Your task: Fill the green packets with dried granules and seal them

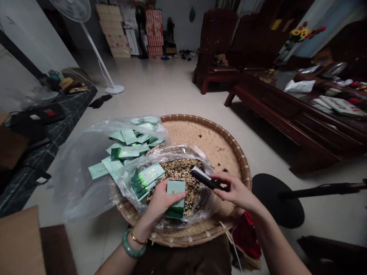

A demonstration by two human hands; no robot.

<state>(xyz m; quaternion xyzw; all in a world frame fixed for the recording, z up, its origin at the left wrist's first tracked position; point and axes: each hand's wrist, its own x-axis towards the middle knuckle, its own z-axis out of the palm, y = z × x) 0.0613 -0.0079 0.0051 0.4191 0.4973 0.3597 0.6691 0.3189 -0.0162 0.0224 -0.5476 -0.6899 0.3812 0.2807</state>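
My left hand (164,199) wears a jade bangle and a gold bracelet. It grips a light and dark green packet (176,189), upright with its top edge toward the far side. In my right hand (233,189) is a slim black and white handheld device (204,179), which looks like a bag sealer; its tip points left, apart from the packet. Below both hands, an open clear plastic bag (206,206) holds a dry mix of pale and dark bits (179,167). Several green packets (150,176) lie on the mix at the bag's left side.
A round woven bamboo tray (232,143) carries the bags. At its left, another plastic bag (83,172) holds several green packets (129,152). A round black stand base (276,200) is at right, a cardboard box (23,236) at lower left. Beyond stand a white fan (97,53) and a wooden table (275,103).
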